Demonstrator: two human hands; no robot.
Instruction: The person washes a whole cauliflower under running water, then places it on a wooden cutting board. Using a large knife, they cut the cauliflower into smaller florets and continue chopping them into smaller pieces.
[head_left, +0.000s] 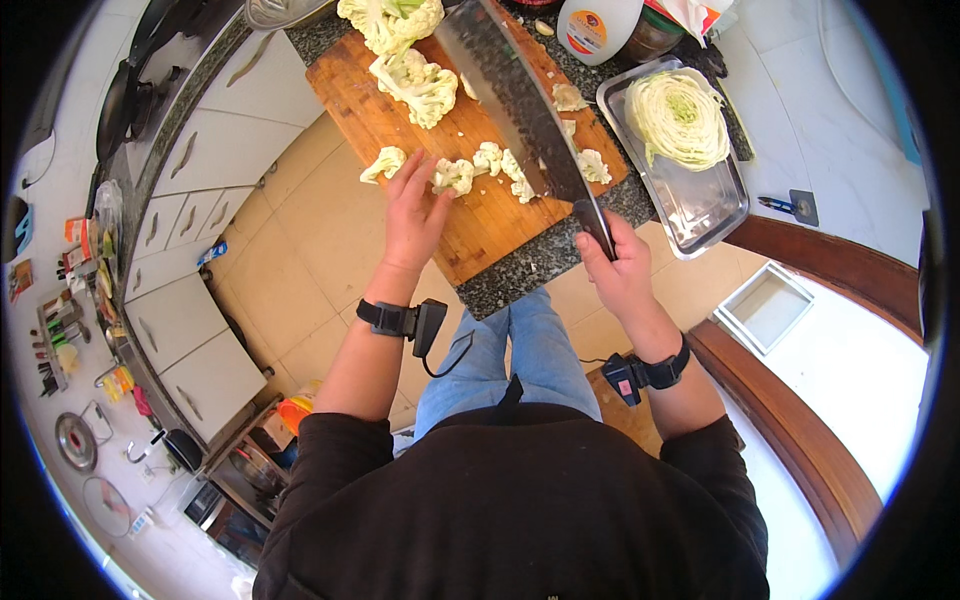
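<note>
A broad cleaver (517, 105) slants over the wooden cutting board (480, 232), its dark handle gripped by my right hand (626, 266). Over the board's left part, my left hand (414, 214) has its fingers apart. The fingertips lie between a small cauliflower floret (386, 163) at the board's edge and another floret (453, 177); I cannot tell if they touch. More cut florets (489, 158) run in a row towards the blade. Large cauliflower pieces (420, 86) rest at the far end. Beyond the cleaver lie trimmed bits (570, 97) and a floret (594, 166).
A metal tray (694, 214) at the right holds a cut cabbage (679, 120). Behind the board stand a white bottle (596, 30) and a jar (652, 37). The board sits on a granite counter (517, 277). White cabinets (217, 150) line the left.
</note>
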